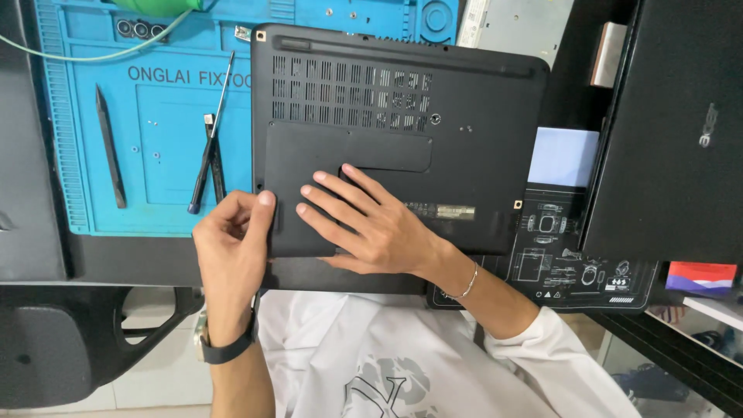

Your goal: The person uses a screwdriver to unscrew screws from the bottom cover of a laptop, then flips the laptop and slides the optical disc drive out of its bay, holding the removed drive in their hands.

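We see an upturned black laptop (398,135) lying bottom-side up on the desk (116,267), half over a blue repair mat (166,124). Our right hand (371,224) lies flat on its base panel, fingers spread and clamped on nothing. Our left hand (232,248) sits at the laptop's near-left edge, fingertips pinched together as if on something tiny; whether it holds a screw or nothing, we cannot tell.

A judgement: if that pinch carries a small screw, it could slip and roll off the desk edge just beside the hand. Prying at the corner with too much force could crack the panel's clips.

A screwdriver (212,131), tweezers (214,159) and a black spudger (110,147) lie on the mat. A second closed laptop (673,131) is cut off at the right.
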